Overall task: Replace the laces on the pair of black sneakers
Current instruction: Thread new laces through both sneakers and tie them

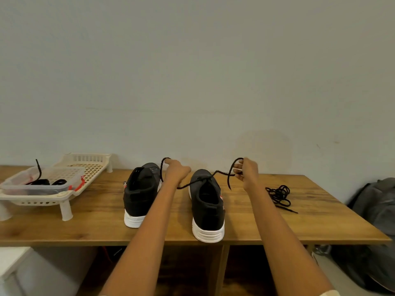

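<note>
Two black sneakers with white soles stand heel-toward-me on the wooden table (pixel 299 223): the left sneaker (pixel 140 193) without a lace showing, the right sneaker (pixel 208 206) with a black lace (pixel 221 173) threaded through it. My left hand (pixel 176 170) grips one end of that lace, raised between the two shoes. My right hand (pixel 245 170) holds the other end up to the right of the right sneaker. Both ends loop over my fingers and hang down. A second black lace (pixel 280 196) lies coiled on the table at the right.
A cream plastic rack (pixel 64 190) on legs stands at the left, holding a clear plastic box (pixel 44 182) with black laces inside. A grey backpack (pixel 378 210) leans beside the table's right end. The wall runs right behind the shoes.
</note>
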